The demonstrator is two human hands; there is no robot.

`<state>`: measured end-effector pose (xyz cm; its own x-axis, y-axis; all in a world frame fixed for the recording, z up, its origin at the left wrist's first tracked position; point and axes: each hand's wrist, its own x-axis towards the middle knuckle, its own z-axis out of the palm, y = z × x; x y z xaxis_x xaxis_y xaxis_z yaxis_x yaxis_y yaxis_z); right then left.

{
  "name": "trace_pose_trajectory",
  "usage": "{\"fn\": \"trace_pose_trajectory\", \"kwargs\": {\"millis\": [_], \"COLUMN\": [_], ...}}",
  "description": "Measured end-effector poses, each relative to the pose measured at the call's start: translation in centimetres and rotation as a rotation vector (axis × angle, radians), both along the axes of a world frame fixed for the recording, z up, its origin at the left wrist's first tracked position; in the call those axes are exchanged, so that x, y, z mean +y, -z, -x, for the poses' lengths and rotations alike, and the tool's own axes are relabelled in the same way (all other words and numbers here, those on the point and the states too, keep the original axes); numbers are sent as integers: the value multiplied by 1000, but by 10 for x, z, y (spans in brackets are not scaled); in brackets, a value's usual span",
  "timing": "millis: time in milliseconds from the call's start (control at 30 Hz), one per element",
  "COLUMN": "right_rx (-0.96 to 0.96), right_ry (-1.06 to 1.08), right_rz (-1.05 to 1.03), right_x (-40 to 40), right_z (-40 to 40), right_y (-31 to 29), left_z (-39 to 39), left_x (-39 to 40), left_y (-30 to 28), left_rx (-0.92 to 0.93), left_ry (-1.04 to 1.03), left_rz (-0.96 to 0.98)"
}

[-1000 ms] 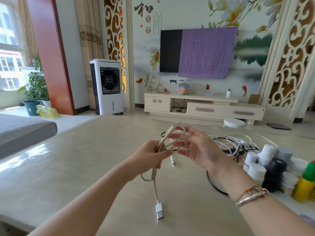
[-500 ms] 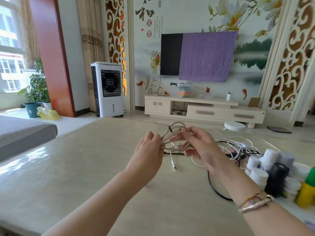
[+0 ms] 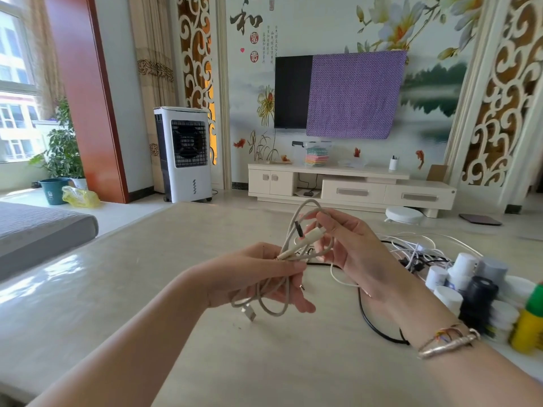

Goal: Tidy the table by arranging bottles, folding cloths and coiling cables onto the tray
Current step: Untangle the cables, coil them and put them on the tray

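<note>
A beige USB cable (image 3: 295, 230) is looped between both hands above the beige table (image 3: 117, 289). My left hand (image 3: 258, 274) pinches the gathered loops at their middle, and the USB plug (image 3: 249, 312) dangles below it. My right hand (image 3: 346, 245) holds the upper loop and a white connector end near the fingertips. A tangle of white and black cables (image 3: 411, 254) lies on the table behind my right hand. Several bottles (image 3: 470, 289), white, grey, black and one yellow with a green cap (image 3: 529, 324), stand at the right edge.
A black cable (image 3: 373, 321) curves across the table under my right wrist. A grey cushion (image 3: 38, 227) lies beyond the table's left edge. A white air cooler (image 3: 185, 154) and a TV cabinet (image 3: 352, 189) stand further back in the room.
The loose hanging cable end has been gathered up into loops. My left hand turned palm-up and now pinches the bundle; my right hand lifted the top loop higher.
</note>
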<state>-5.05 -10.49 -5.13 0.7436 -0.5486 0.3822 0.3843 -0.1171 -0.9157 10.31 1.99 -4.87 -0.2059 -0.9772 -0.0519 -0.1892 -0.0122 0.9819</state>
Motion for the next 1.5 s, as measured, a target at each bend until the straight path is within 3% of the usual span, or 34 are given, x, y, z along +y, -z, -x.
{"fn": "trace_pose_trajectory", "kwargs": {"millis": [67, 133, 267, 333, 400, 500, 1067, 1267, 1500], "right_rx": [13, 61, 123, 109, 107, 113, 77, 61, -3], "right_ry": [18, 116, 550, 651, 724, 842, 698, 724, 569], "right_rz": [-11, 42, 320, 570, 798, 966, 628, 629, 680], "right_x": [0, -2, -1, 8, 15, 19, 23, 24, 37], "right_z": [0, -1, -4, -7, -13, -21, -22, -24, -19], "right_y": [-1, 0, 3, 4, 7, 13, 10, 11, 7], "left_z": [3, 10, 19, 17, 17, 20, 34, 35, 30], "left_x": [0, -3, -20, -23, -25, -26, -24, -23, -24], "left_y": [2, 4, 13, 19, 24, 30, 27, 28, 28], "left_rx": [42, -2, -310, -468, -560, -727, -967, -1093, -1028], "left_ry": [6, -122, -654, -800, -820, -767, -972, -968, -944], "left_rz": [-38, -23, 201, 294, 340, 353, 313, 349, 350]}}
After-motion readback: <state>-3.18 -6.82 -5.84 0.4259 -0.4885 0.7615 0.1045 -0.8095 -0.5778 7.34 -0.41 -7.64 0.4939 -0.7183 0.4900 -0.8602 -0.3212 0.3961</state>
